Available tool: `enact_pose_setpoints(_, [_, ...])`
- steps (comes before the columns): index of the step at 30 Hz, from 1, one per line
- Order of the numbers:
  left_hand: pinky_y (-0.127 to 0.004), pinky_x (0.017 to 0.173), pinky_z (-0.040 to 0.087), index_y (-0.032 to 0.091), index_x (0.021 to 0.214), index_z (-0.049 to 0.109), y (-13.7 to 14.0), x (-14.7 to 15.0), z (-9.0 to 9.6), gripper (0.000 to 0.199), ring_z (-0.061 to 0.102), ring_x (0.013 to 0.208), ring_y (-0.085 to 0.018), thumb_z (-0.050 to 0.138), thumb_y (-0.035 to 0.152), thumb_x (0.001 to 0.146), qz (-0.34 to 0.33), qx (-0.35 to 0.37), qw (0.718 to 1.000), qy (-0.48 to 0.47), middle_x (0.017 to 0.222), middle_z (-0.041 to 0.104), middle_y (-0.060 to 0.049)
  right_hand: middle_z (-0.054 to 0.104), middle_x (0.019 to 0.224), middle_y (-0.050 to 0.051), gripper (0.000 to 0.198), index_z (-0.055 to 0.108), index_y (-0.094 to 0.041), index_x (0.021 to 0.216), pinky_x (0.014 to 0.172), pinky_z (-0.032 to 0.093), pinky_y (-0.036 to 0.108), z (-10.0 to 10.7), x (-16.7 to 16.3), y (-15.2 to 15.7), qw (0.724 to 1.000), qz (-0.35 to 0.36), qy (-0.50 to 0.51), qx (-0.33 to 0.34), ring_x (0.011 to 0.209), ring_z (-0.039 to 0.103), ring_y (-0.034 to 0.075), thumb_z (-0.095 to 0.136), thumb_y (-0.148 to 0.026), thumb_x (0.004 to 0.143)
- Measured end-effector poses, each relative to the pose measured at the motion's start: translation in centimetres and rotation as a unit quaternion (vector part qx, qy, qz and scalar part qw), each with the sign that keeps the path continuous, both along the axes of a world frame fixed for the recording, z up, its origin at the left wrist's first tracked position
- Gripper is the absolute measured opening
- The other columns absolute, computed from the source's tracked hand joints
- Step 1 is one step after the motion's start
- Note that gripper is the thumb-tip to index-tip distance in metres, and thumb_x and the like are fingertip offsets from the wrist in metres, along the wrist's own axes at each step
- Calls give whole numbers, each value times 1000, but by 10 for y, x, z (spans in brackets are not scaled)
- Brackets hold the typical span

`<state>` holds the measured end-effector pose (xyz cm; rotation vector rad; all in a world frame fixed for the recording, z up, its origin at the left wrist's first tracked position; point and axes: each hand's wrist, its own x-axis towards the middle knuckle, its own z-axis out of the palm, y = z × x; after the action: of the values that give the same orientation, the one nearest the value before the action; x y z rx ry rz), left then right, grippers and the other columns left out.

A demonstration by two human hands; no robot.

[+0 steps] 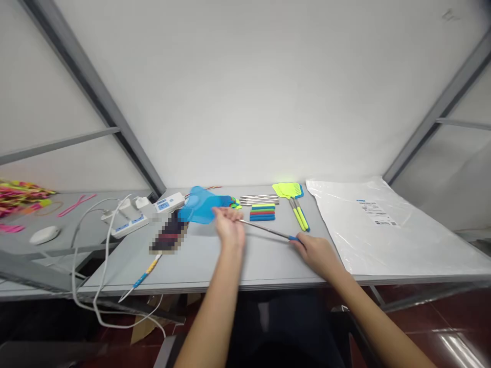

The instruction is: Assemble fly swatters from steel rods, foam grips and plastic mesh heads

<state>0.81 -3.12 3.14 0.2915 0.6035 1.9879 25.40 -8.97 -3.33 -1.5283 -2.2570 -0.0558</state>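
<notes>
A blue fly swatter is held across the grey table, its flat head out to the left. My left hand is closed around it where the head meets the metal rod. At the other end, my right hand is wrapped around the blue handle, most of which the fingers hide. Just beyond the rod lie a row of coloured handles and a row of loose metal rods. Finished-looking yellow and blue swatters rest to the right of these.
A white plastic bag with a label covers the table's right side. On the left are power strips with white cables, a blurred-out dark object, a white mouse-like item and colourful strands. Metal frame posts flank the table.
</notes>
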Motion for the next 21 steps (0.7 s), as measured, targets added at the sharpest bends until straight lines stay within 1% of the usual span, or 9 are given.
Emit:
enact_pose_setpoints(2, [-19,51,35,19,64,39,-6,22,-4,44,48,45,-7,34,46,98,0,7,1000,8,52,50,5,64,64,2,38,53,-22,77,51,25,27,-2,5,-1,1000,-10,2,3,55,60,19,33,-46,98])
enact_pose_setpoints(3, [-19,56,39,19,67,44,-9,27,-6,41,58,60,-9,36,45,97,0,9,1000,13,65,61,0,64,63,2,37,53,-22,77,51,25,27,-2,7,-1,1000,-15,4,3,56,60,19,33,-46,98])
enact_pose_setpoints(5, [-21,65,44,18,77,55,-13,19,-7,35,64,83,-13,39,43,97,-62,1,998,22,92,69,-6,65,65,2,37,55,-23,79,51,27,27,-3,9,-3,1000,-8,10,7,57,61,19,34,-46,98])
enact_pose_setpoints(6, [-23,67,45,18,81,59,-15,9,-7,35,65,88,-15,40,44,96,-92,-11,996,16,101,69,-8,66,67,2,36,55,-23,80,52,28,27,-4,8,-3,1000,5,8,10,58,62,19,33,-45,98])
enact_pose_setpoints(7, [-25,68,47,17,86,62,-16,-3,-7,38,65,89,-16,40,46,95,-90,-25,996,7,105,68,-10,66,68,2,36,56,-23,81,53,29,27,-4,6,-4,1000,22,5,11,59,62,19,33,-45,99])
enact_pose_setpoints(10, [-29,72,50,18,95,63,-15,-30,-11,37,66,83,-16,38,45,96,22,-65,997,-27,104,68,-8,65,67,2,36,56,-23,81,53,28,27,-5,-2,-5,998,53,-18,14,58,61,18,32,-43,99])
enact_pose_setpoints(12, [-29,75,51,22,100,62,-13,-32,-13,29,66,85,-14,40,41,96,72,-68,995,-29,106,68,-5,64,66,2,37,55,-22,81,52,27,27,-5,-3,-5,998,44,-32,17,57,60,18,30,-42,99])
enact_pose_setpoints(18, [-31,82,52,22,105,64,-16,9,-2,25,65,96,-17,54,41,90,112,-7,993,37,113,66,-5,63,64,2,36,52,-22,80,51,25,28,-6,-2,-4,999,16,-31,31,54,59,18,29,-41,100])
enact_pose_setpoints(21, [-31,84,51,21,103,66,-32,42,-6,27,66,97,-18,59,42,88,61,-15,995,74,111,68,-6,63,62,2,36,52,-22,79,51,26,28,-6,-8,-6,999,27,-10,28,51,58,18,29,-41,100])
